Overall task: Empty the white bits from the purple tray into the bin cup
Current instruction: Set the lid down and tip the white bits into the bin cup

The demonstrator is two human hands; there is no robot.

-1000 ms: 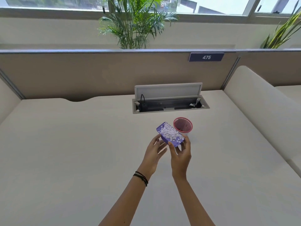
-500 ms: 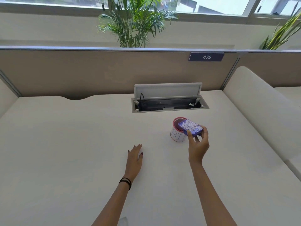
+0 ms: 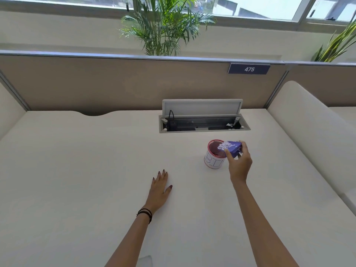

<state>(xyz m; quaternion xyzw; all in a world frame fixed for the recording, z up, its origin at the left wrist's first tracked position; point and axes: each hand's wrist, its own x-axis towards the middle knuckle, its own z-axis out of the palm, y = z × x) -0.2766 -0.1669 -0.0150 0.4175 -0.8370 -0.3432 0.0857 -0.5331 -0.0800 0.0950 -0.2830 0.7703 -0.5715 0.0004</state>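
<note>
My right hand (image 3: 239, 164) grips the purple tray (image 3: 234, 147) and holds it tilted down to the left over the mouth of the bin cup (image 3: 213, 160). The cup is white with a red rim and "BIN" written on its side. White bits (image 3: 223, 145) are heaped at the tray's lower left edge, right above the cup's opening. My left hand (image 3: 159, 189) lies flat on the desk (image 3: 77, 170), fingers spread, to the left of the cup and holding nothing.
An open cable hatch (image 3: 202, 120) with a raised lid sits in the desk just behind the cup. A brown partition (image 3: 115, 83) closes the back; a padded divider (image 3: 317, 141) rises on the right. A small pale object (image 3: 144, 260) lies near the front edge.
My left hand let go of the tray and came down flat on the desk. My right hand carried the tray over the cup and tipped it, so the bits slid to its lower edge.
</note>
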